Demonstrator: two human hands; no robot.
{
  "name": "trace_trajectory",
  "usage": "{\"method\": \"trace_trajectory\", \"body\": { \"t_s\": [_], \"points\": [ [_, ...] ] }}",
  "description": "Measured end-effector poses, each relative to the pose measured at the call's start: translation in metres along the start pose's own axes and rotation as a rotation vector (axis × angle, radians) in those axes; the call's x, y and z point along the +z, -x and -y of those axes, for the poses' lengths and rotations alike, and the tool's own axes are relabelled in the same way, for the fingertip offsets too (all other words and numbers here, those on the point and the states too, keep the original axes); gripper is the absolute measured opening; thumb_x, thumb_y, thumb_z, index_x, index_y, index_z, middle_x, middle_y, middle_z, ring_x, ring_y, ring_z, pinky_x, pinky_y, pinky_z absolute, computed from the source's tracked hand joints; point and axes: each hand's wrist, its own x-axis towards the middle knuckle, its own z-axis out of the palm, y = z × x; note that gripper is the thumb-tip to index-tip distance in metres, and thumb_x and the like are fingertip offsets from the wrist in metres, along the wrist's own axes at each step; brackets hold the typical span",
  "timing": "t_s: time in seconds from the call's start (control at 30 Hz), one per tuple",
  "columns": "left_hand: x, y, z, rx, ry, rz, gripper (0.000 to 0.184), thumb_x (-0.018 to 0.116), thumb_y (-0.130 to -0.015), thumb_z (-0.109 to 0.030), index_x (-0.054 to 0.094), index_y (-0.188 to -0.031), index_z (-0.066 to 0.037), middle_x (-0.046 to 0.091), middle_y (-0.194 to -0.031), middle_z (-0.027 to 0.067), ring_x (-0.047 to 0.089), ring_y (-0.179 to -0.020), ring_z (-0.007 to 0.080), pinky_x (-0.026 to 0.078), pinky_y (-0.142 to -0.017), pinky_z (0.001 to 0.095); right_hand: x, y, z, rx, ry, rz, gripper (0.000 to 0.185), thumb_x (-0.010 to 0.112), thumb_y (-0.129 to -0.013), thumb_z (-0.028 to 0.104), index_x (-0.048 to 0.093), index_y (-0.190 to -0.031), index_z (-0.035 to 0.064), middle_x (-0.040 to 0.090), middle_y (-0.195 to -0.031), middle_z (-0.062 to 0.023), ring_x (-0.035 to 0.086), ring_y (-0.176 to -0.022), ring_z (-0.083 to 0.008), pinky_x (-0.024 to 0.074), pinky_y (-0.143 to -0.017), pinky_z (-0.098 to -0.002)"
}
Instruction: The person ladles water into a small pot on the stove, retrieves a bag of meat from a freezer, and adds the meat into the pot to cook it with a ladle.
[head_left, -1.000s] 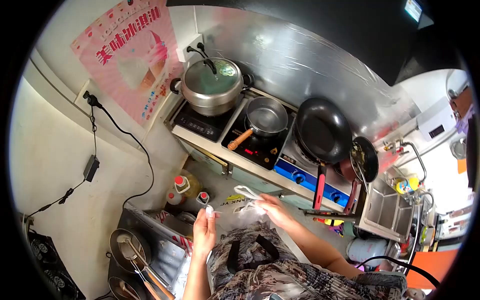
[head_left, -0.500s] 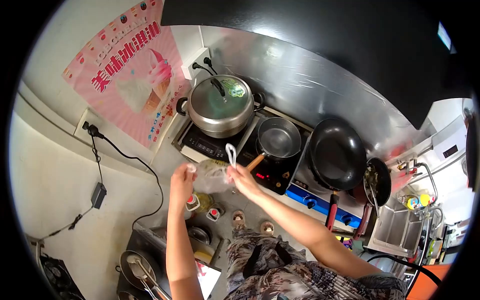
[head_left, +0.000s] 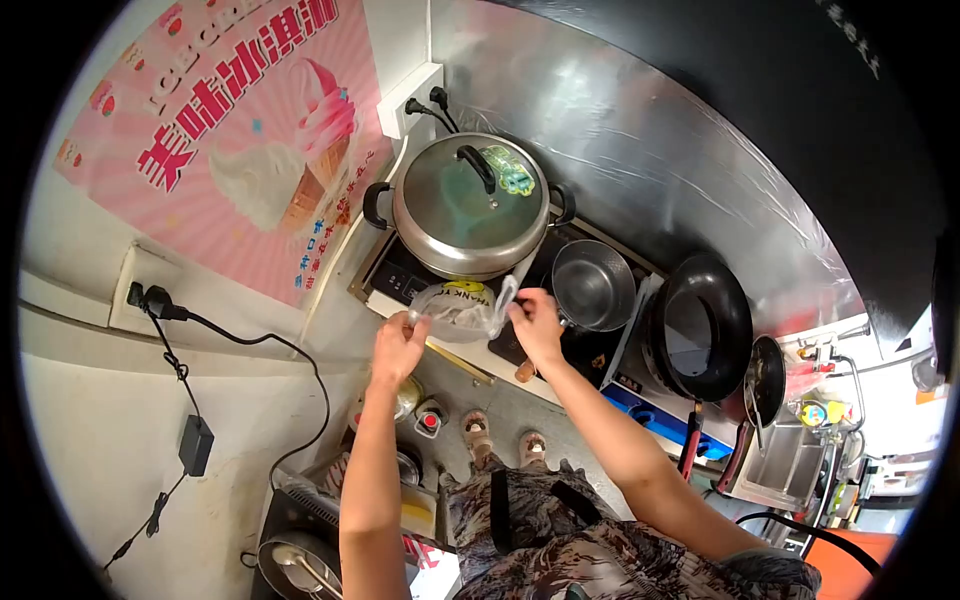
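Note:
A thin clear plastic bag [head_left: 458,312] with yellow and black print hangs between my hands, something pale inside it that I cannot make out. My left hand [head_left: 400,347] pinches its left edge. On the other side, my right hand [head_left: 536,325] grips the bag near its handle loops. Just behind the bag stands a large lidded steel pot [head_left: 450,235] on an induction cooker. Right of my right hand is a small saucepan [head_left: 592,287], its wooden handle [head_left: 525,371] showing below my wrist.
Two dark frying pans, one large [head_left: 735,310] and one smaller [head_left: 769,380], sit by a blue-fronted gas stove [head_left: 640,412]. A sink [head_left: 785,460] is at the right. Bottles [head_left: 430,418] stand on the floor. A black cord [head_left: 275,342] runs along the left wall.
My hands and the bag have moved nearer the cooker's front, below the large pot. The view has shifted closer to the cookers. The bag's print faces up more clearly.

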Motion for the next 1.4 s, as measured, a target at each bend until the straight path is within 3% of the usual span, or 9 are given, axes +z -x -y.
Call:
{"method": "trace_trajectory", "body": {
  "t_s": [0.1, 0.17, 0.23, 0.37, 0.6, 0.83, 1.17, 1.3, 1.4],
  "points": [
    [0.014, -0.008, 0.009, -0.132, 0.118, -0.005, 0.044, 0.063, -0.089, -0.04, 0.066, -0.09, 0.003, 0.066, -0.078, 0.0197, 0.064, -0.073, 0.0301, 0.05, -0.072, 0.0372, -0.009, 0.02, 0.059, -0.503, 0.12, -0.155, 0.02, 0.062, -0.079, 0.002, 0.056, -0.099, 0.0006, 0.059, -0.102, -0.0165, 0.058, -0.097, -0.0341, 0.0457, -0.084, -0.0429],
    [0.025, -0.013, 0.011, -0.119, 0.114, -0.034, 0.035, 0.064, -0.09, -0.032, 0.067, -0.088, 0.004, 0.067, -0.075, 0.0154, 0.064, -0.071, 0.0239, 0.049, -0.07, 0.0331, 0.006, 0.022, 0.073, -0.723, 0.049, 0.208, 0.019, 0.059, -0.079, -0.001, 0.056, -0.097, 0.0012, 0.061, -0.104, -0.017, 0.06, -0.092, -0.0331, 0.0496, -0.082, -0.042],
    [0.04, -0.02, 0.02, -0.026, 0.394, -0.063, 0.024, 0.063, -0.091, -0.019, 0.067, -0.088, 0.004, 0.068, -0.076, 0.011, 0.063, -0.071, 0.0165, 0.049, -0.069, 0.0295, 0.027, 0.018, 0.067, -0.606, 0.229, 0.557, 0.016, 0.057, -0.079, 0.0, 0.06, -0.094, -0.0015, 0.063, -0.106, -0.0182, 0.063, -0.093, -0.0307, 0.0518, -0.081, -0.0402],
    [0.054, -0.026, 0.046, -0.028, 0.658, -0.048, 0.014, 0.054, -0.087, 0.004, 0.067, -0.093, 0.003, 0.066, -0.087, 0.0065, 0.06, -0.074, 0.0134, 0.049, -0.068, 0.0277, 0.046, -0.006, 0.006, -0.231, 0.931, 0.491, 0.018, 0.058, -0.077, 0.006, 0.066, -0.09, -0.0033, 0.065, -0.093, -0.0188, 0.065, -0.086, -0.0309, 0.0535, -0.077, -0.038],
    [0.071, -0.028, 0.03, 0.189, -0.136, -0.184, 0.019, 0.068, -0.075, -0.01, 0.065, -0.093, -0.003, 0.059, -0.088, 0.0141, 0.061, -0.081, 0.0342, 0.051, -0.069, 0.0417, 0.059, -0.012, -0.011, -0.4, 0.814, 0.363, 0.023, 0.065, -0.074, 0.011, 0.061, -0.096, 0.003, 0.061, -0.094, -0.0168, 0.063, -0.089, -0.0313, 0.0521, -0.075, -0.0412],
    [0.092, -0.05, 0.051, 0.239, -0.507, -0.146, 0.02, 0.073, -0.074, -0.017, 0.065, -0.091, -0.007, 0.06, -0.091, 0.0113, 0.063, -0.081, 0.0337, 0.053, -0.07, 0.0439, 0.033, -0.007, -0.016, -0.652, 0.915, 0.516, 0.015, 0.059, -0.076, 0.012, 0.072, -0.085, 0.0086, 0.061, -0.095, -0.0102, 0.054, -0.101, -0.0262, 0.0435, -0.087, -0.0387],
    [0.062, -0.053, 0.09, -0.212, 0.312, -0.164, 0.016, 0.066, -0.082, -0.013, 0.065, -0.092, 0.0, 0.065, -0.074, 0.0081, 0.059, -0.067, 0.0155, 0.049, -0.066, 0.0305, 0.035, 0.008, 0.001, -0.632, 0.932, 0.544, 0.025, 0.062, -0.07, 0.007, 0.067, -0.093, -0.0002, 0.06, -0.1, -0.0119, 0.052, -0.103, -0.0258, 0.0394, -0.09, -0.0361],
    [0.06, -0.054, 0.088, -0.056, 0.462, -0.152, 0.009, 0.057, -0.085, -0.001, 0.065, -0.088, -0.002, 0.057, -0.074, 0.005, 0.055, -0.067, 0.0153, 0.045, -0.063, 0.0307, 0.059, 0.004, 0.008, -0.776, 0.488, 0.619, 0.023, 0.061, -0.07, 0.003, 0.063, -0.093, -0.0013, 0.059, -0.1, -0.0152, 0.055, -0.105, -0.0269, 0.046, -0.085, -0.0381],
    [0.048, -0.054, 0.079, 0.141, 0.211, -0.035, 0.014, 0.054, -0.089, -0.003, 0.067, -0.083, -0.001, 0.062, -0.082, 0.0078, 0.057, -0.071, 0.0161, 0.046, -0.068, 0.0281, 0.074, -0.006, 0.0, -0.51, 0.66, 0.762, 0.033, 0.054, -0.075, -0.002, 0.055, -0.107, -0.0068, 0.058, -0.11, -0.0226, 0.058, -0.106, -0.0329, 0.0476, -0.091, -0.0398]
  ]
}}
